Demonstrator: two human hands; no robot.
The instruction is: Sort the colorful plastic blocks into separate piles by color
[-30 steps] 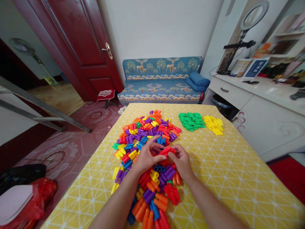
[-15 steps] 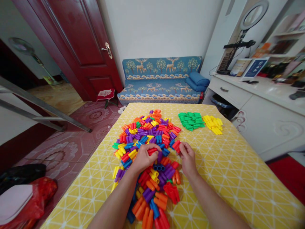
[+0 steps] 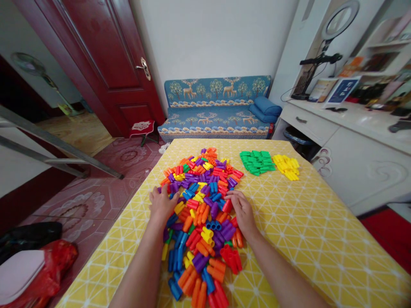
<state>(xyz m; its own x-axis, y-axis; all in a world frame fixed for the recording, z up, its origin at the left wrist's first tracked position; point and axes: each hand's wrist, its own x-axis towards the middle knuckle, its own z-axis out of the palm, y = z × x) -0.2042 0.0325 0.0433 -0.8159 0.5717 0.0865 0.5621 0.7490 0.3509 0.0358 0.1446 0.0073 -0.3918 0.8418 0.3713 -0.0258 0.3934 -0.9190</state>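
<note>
A long heap of mixed plastic building pieces point(image 3: 212, 224), each like short tubes joined side by side, lies on the table in red, orange, yellow, blue, purple and green. At the heap's left edge my left hand point(image 3: 161, 205) is open, fingers spread over purple and yellow pieces, gripping none. My right hand point(image 3: 243, 210) is at the right edge, fingers stretched out and apart. Its fingertips touch a red piece point(image 3: 227, 206) in the heap; its thumb is mostly hidden. Farther back on the right lie a sorted green group point(image 3: 257, 162) and a smaller yellow group point(image 3: 286, 167).
A yellow patterned cloth point(image 3: 298, 239) covers the table. Behind it stands a blue sofa point(image 3: 212, 113). A white cabinet point(image 3: 366, 167) is at the right, a metal ladder-like frame point(image 3: 64, 147) at the left. Bags point(image 3: 61, 261) lie at the lower left.
My left hand has moved left off the heap's middle, and the red piece it held is gone from its fingers. My right hand has moved slightly left, lowering its red piece to the heap.
</note>
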